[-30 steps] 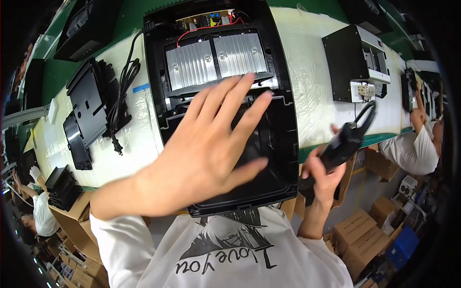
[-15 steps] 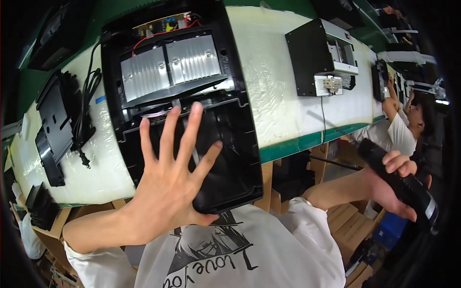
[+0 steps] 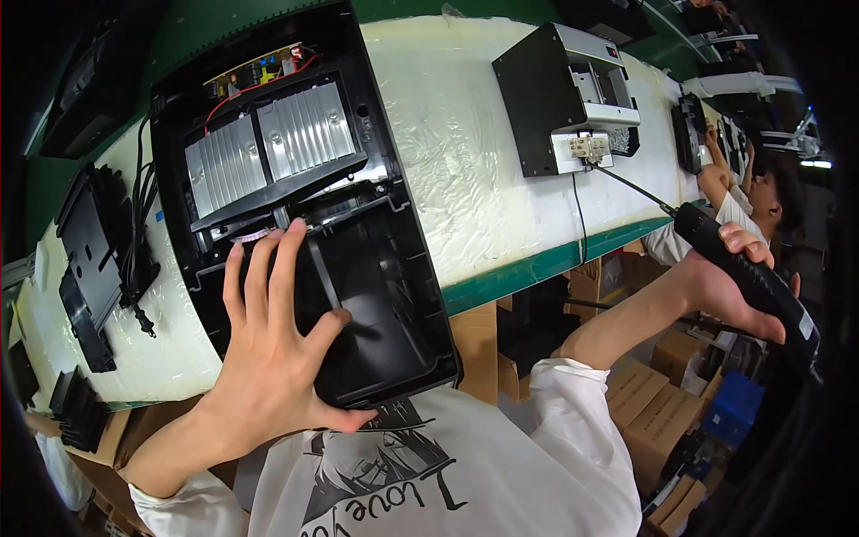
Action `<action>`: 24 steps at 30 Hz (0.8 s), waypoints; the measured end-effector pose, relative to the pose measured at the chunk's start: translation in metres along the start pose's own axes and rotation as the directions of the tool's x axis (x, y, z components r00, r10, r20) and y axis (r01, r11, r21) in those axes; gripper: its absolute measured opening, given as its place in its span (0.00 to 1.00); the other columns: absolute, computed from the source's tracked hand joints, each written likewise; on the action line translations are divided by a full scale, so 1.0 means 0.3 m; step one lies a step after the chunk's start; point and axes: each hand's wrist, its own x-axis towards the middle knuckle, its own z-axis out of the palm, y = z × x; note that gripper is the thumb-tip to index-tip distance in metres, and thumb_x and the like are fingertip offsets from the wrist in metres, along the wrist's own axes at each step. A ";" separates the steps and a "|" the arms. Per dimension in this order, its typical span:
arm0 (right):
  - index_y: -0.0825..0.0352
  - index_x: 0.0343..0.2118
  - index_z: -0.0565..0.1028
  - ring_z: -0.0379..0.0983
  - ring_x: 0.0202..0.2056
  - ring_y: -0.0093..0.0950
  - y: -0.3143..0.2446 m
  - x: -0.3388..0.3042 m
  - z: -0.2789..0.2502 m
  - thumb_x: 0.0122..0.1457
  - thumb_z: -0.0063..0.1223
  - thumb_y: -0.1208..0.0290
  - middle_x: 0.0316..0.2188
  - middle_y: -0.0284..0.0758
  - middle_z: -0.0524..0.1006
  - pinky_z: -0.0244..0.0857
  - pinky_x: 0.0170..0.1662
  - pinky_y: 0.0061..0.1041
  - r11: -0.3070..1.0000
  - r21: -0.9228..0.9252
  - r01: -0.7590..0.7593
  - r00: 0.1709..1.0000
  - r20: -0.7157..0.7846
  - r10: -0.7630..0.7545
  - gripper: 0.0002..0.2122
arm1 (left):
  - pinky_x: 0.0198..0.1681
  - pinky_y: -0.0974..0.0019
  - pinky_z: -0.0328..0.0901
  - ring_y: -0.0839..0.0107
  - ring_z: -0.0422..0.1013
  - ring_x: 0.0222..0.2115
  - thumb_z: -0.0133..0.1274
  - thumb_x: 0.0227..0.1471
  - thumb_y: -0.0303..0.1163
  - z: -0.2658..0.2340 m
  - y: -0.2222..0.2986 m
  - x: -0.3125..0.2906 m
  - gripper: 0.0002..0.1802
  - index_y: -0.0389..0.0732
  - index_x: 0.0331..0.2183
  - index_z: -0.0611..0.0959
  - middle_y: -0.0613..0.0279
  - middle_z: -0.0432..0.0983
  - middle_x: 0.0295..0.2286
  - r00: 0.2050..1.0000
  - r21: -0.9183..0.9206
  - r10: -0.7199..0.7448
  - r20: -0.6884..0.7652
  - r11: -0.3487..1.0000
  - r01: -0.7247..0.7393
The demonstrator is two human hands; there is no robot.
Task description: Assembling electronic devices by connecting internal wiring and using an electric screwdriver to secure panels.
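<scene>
My left hand lies spread over an open black plastic housing, fingertips by its middle crossbar and thumb near its front edge. In the housing's far half are two ribbed silver metal plates, a circuit board and a red wire. My right hand is wrapped round a black electric screwdriver, held out to the right. Its long thin bit points up and left, its tip at the metal outlet of a black and silver screw feeder. Whether a screw sits on the tip is too small to tell.
Black brackets and a coiled black cable lie on the left of the film-covered bench. Below the bench's green edge stand cardboard boxes and a blue bin. Another person works at the far right.
The screwdriver's bit, blurred before, has come up to the feeder's outlet. My left hand stays on the housing, its fingers drawn a little closer together. The whole view has shifted slightly.
</scene>
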 end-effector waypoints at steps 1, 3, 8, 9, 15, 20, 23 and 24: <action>0.54 0.47 0.62 0.63 0.13 0.30 0.005 -0.004 0.005 0.45 0.26 0.24 0.17 0.37 0.68 0.61 0.18 0.30 1.000 -0.003 -0.002 1.000 -0.003 0.002 0.39 | 0.56 0.33 0.36 0.32 0.44 0.55 0.66 0.15 0.57 0.007 -0.004 -0.003 0.41 0.36 0.32 0.77 0.25 0.42 0.54 1.000 -0.016 0.008 -0.016 1.000 -0.008; 0.54 0.44 0.64 0.61 0.15 0.29 0.014 -0.010 0.009 0.45 0.20 0.23 0.17 0.36 0.64 0.58 0.17 0.28 0.997 -0.073 -0.018 1.000 0.002 0.018 0.39 | 0.55 0.32 0.34 0.31 0.43 0.54 0.65 0.18 0.57 0.018 -0.011 -0.006 0.36 0.37 0.25 0.76 0.25 0.43 0.54 0.999 -0.045 0.021 -0.049 0.999 -0.023; 0.58 0.42 0.65 0.61 0.16 0.28 0.052 0.054 -0.053 0.41 0.24 0.21 0.18 0.35 0.65 0.56 0.20 0.27 0.978 0.121 -0.168 0.958 0.255 0.133 0.42 | 0.56 0.34 0.33 0.32 0.43 0.55 0.64 0.20 0.60 0.020 -0.010 -0.008 0.35 0.38 0.21 0.74 0.26 0.43 0.54 0.998 -0.032 0.029 -0.058 0.999 -0.031; 0.66 0.29 0.69 0.64 0.16 0.27 0.061 0.077 -0.034 0.40 0.28 0.20 0.17 0.33 0.68 0.60 0.20 0.26 0.978 0.122 -0.170 0.953 0.271 0.132 0.43 | 0.57 0.36 0.32 0.33 0.42 0.56 0.64 0.21 0.62 0.021 -0.010 -0.009 0.36 0.38 0.20 0.73 0.27 0.43 0.55 0.998 -0.016 0.029 -0.059 0.999 -0.030; 0.67 0.29 0.63 0.59 0.22 0.28 0.203 0.196 0.163 0.47 0.31 0.29 0.21 0.34 0.64 0.54 0.32 0.27 0.854 -0.135 -0.502 0.828 0.209 0.520 0.35 | 0.56 0.35 0.36 0.33 0.47 0.54 0.63 0.21 0.59 0.024 -0.011 -0.007 0.34 0.38 0.19 0.70 0.27 0.46 0.54 0.995 -0.012 0.043 -0.088 0.999 -0.044; 0.67 0.40 0.67 0.63 0.18 0.27 0.329 0.256 0.279 0.60 0.31 0.49 0.22 0.38 0.69 0.59 0.25 0.27 0.866 -0.193 -0.461 0.804 0.322 0.499 0.23 | 0.56 0.37 0.37 0.35 0.47 0.54 0.62 0.19 0.60 0.024 -0.008 -0.020 0.35 0.39 0.18 0.69 0.27 0.48 0.53 0.989 -0.016 0.043 -0.143 0.999 -0.045; 0.68 0.40 0.69 0.62 0.17 0.25 0.257 0.178 0.401 0.61 0.32 0.50 0.20 0.37 0.70 0.59 0.21 0.25 0.922 -0.229 -0.312 0.873 0.314 0.373 0.22 | 0.56 0.37 0.38 0.35 0.47 0.54 0.63 0.18 0.58 0.026 -0.015 -0.030 0.34 0.39 0.19 0.69 0.28 0.48 0.53 0.984 -0.038 0.059 -0.168 0.997 -0.066; 0.68 0.39 0.69 0.62 0.16 0.24 0.285 0.196 0.364 0.61 0.34 0.51 0.18 0.36 0.69 0.58 0.19 0.24 0.910 -0.229 -0.346 0.851 0.331 0.407 0.22 | 0.56 0.37 0.38 0.36 0.46 0.55 0.64 0.17 0.57 0.029 -0.017 -0.033 0.34 0.39 0.19 0.69 0.29 0.48 0.53 0.982 -0.057 0.061 -0.178 0.996 -0.073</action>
